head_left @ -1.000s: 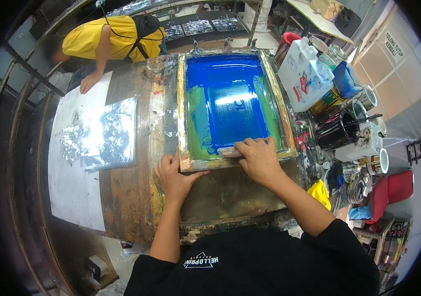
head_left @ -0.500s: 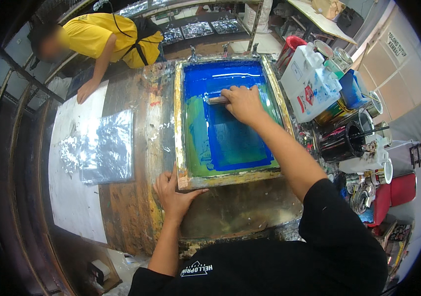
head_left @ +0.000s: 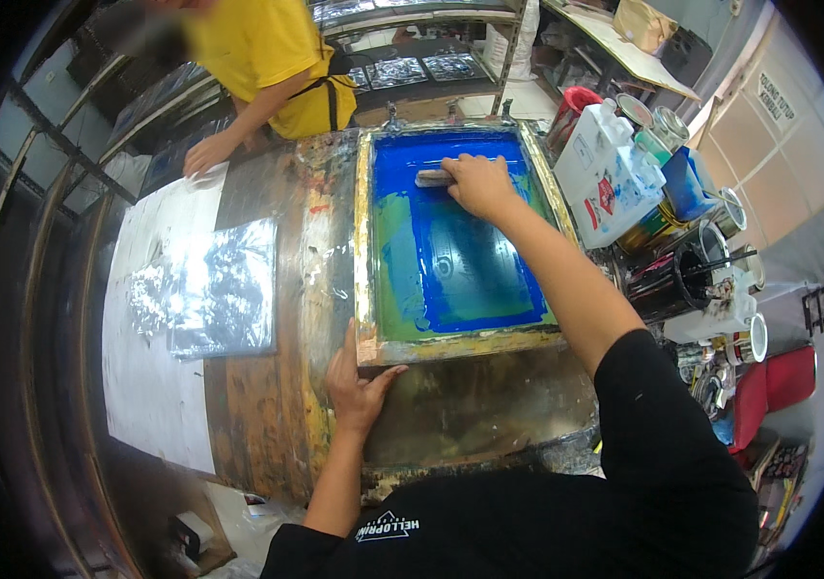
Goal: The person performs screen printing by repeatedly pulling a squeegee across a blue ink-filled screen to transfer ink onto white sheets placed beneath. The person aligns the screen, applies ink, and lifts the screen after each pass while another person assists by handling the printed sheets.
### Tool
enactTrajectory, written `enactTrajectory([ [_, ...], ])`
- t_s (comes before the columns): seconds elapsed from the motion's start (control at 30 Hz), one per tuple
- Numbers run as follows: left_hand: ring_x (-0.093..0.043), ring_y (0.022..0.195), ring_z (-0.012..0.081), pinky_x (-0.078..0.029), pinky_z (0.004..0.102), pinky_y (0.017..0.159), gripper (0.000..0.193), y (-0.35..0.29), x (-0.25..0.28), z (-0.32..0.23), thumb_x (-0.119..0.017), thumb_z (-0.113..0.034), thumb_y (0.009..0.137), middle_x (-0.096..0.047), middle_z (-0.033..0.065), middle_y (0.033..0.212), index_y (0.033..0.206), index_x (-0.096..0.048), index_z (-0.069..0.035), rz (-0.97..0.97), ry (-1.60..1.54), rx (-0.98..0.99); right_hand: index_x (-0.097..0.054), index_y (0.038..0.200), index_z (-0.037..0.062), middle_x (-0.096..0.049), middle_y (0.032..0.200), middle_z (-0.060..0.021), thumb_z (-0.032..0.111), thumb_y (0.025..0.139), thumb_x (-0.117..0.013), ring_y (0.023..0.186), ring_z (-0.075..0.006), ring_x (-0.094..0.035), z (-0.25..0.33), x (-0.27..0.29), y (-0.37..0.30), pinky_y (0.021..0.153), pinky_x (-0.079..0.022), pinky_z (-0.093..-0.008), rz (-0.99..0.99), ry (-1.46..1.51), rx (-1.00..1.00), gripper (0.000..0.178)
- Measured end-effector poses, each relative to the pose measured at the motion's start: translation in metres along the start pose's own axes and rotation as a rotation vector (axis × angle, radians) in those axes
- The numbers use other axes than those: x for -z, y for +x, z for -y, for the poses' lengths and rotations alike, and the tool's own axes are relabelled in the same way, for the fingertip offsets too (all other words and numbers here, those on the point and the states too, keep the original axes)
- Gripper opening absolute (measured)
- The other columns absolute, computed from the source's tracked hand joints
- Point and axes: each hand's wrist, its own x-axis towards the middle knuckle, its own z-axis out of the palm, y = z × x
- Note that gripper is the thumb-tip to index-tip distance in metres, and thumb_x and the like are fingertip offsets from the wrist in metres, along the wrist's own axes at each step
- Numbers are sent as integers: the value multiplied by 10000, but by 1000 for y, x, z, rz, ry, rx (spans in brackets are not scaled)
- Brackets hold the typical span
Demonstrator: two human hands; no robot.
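Observation:
A screen-printing frame (head_left: 365, 232) with a worn, paint-stained wooden border lies on the stained worktable. Wet blue ink (head_left: 446, 147) covers the far end of its mesh and borders a darker rectangle; green mesh shows along the sides. Within the far part of the screen, my right hand (head_left: 484, 188) is closed on a squeegee (head_left: 433, 179), whose left end sticks out past my fingers. The rest of the squeegee is hidden under the hand. My left hand (head_left: 359, 391) grips the frame's near left corner, fingers along the left side and thumb below the near edge.
Clear plastic sheets (head_left: 223, 289) lie stacked on white paper (head_left: 156, 386) to the left. Beyond, a person in a yellow shirt (head_left: 281, 58) rests a hand on the paper's far end. Jugs (head_left: 605, 179), cans and a dark ink pot (head_left: 672, 280) crowd the right side.
My right hand and the squeegee have moved slightly toward the far end of the screen. The person in yellow has shifted right and stands more upright. The view has shifted slightly.

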Motion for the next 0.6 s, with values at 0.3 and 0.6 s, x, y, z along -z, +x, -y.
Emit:
enactTrajectory([
  [0.3,-662,904,372,-522,451,789,1024,-4,0,1,-943,-398,775,-699,183,1000,1582,-472,21,-16,74,5,-650,1162,152,-708,1036,-104,269,869,-781,1011,-343,-719,51,38,-154,822,-484,-573,12,-30,93,341],
  [0.6,-675,1137,210,-551,378,953,890,39,6,-57,-886,-207,908,-670,174,1307,1607,-401,54,-122,-590,175,-672,1057,69,-677,966,-126,545,925,-707,878,-319,-655,79,117,-195,854,-424,-516,-393,51,145,496],
])
